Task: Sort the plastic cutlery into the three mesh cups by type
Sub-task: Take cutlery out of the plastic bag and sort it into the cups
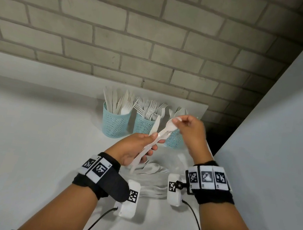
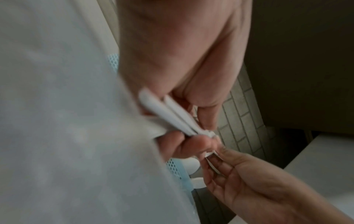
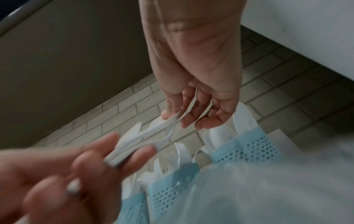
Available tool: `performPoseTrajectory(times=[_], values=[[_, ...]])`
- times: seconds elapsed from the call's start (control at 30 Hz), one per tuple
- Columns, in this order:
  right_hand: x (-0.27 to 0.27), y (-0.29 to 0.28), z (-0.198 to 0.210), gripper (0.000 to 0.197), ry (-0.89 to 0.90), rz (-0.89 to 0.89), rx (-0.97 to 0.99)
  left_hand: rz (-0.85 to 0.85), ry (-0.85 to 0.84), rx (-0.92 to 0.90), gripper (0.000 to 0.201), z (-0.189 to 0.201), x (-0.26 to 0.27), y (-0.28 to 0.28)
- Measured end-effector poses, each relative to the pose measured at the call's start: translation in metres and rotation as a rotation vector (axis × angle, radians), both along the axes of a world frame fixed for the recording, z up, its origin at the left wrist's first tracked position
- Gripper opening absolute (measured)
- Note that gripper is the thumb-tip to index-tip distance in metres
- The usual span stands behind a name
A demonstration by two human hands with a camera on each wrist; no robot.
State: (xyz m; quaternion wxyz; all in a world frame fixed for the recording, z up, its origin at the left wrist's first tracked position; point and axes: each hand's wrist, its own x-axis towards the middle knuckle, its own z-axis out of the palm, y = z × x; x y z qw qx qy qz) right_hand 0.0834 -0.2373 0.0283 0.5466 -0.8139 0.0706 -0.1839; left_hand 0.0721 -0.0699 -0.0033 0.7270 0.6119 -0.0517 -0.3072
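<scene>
Three light blue mesh cups stand in a row at the back: the knife cup [image 1: 115, 124] on the left, the fork cup [image 1: 143, 126] in the middle, the spoon cup [image 1: 174, 140] on the right, partly hidden by my hands. My left hand [image 1: 139, 148] grips a bundle of white plastic cutlery [image 1: 147, 149] by the handles, held above the table in front of the cups. My right hand [image 1: 188, 130] pinches the bowl of a spoon [image 1: 171, 125] that sticks out of the bundle's top. The pinch on the spoon [image 3: 168, 121] shows in the right wrist view, just above the spoon cup [image 3: 249, 149].
Several loose white pieces of cutlery [image 1: 152, 170] lie on the white table [image 1: 28, 137] under my wrists. A grey brick wall [image 1: 138, 36] rises behind a low white ledge [image 1: 37, 67]. A tall white panel [image 1: 283, 132] closes off the right side.
</scene>
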Motion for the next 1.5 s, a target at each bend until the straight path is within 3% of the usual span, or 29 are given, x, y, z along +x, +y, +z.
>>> performPoseTrajectory(times=[0.1, 0.2, 0.3, 0.37, 0.47, 0.57, 0.67, 0.7, 0.77, 0.83, 0.9, 1.07, 1.17, 1.23, 1.3, 1.37, 1.5], values=[[0.01, -0.016, 0.015, 0.001, 0.011, -0.135, 0.16, 0.032, 0.032, -0.045, 0.035, 0.001, 0.002, 0.0], [0.015, -0.03, 0.037, 0.004, -0.177, -0.334, 0.191, 0.049, 0.027, -0.066, 0.033, 0.003, 0.004, -0.002], [0.013, -0.037, 0.05, 0.012, -0.448, -0.525, 0.053, 0.062, 0.032, -0.114, 0.027, 0.002, 0.005, -0.003], [0.012, -0.038, 0.051, 0.018, -0.525, -0.566, -0.069, 0.064, 0.06, -0.172, 0.027, 0.002, 0.004, -0.002], [0.02, -0.038, 0.041, 0.022, -0.407, -0.555, -0.287, 0.056, 0.09, -0.242, 0.03, 0.001, 0.004, 0.002], [0.034, -0.039, 0.018, 0.027, -0.067, -0.462, -0.589, 0.053, 0.106, -0.288, 0.03, -0.001, 0.003, 0.005], [0.035, -0.031, 0.01, 0.032, 0.274, -0.299, -0.704, 0.045, 0.112, -0.317, 0.026, -0.002, 0.0, 0.007], [0.034, -0.027, 0.011, 0.032, 0.278, -0.288, -0.716, 0.046, 0.107, -0.315, 0.025, -0.003, -0.001, 0.008], [0.027, -0.015, 0.014, 0.033, 0.101, -0.322, -0.765, 0.068, 0.095, -0.298, 0.023, -0.004, -0.002, 0.009], [0.014, 0.003, 0.015, 0.034, -0.142, -0.273, -0.723, 0.094, 0.089, -0.29, 0.022, -0.006, -0.002, 0.01], [0.002, 0.021, 0.013, 0.035, -0.204, -0.13, -0.568, 0.114, 0.095, -0.3, 0.023, -0.009, -0.003, 0.012], [0.003, 0.045, -0.007, 0.051, 0.125, 0.198, -0.21, 0.146, 0.097, -0.31, 0.028, -0.014, -0.003, 0.015], [0.01, 0.046, -0.007, 0.035, 0.111, 0.26, -0.164, 0.165, 0.078, -0.304, 0.028, -0.012, -0.002, 0.02], [0.016, 0.045, 0.006, 0.022, 0.044, 0.237, -0.129, 0.182, 0.055, -0.3, 0.028, -0.008, 0.001, 0.024], [0.025, 0.041, 0.025, 0.011, -0.089, 0.095, -0.037, 0.217, 0.025, -0.285, 0.032, -0.004, 0.005, 0.027], [0.034, 0.035, 0.042, 0.014, -0.284, -0.069, 0.055, 0.261, -0.02, -0.25, 0.034, 0.001, 0.008, 0.032], [0.048, 0.034, 0.053, 0.02, -0.526, -0.217, -0.114, 0.3, -0.085, -0.219, 0.033, 0.008, 0.013, 0.039]])
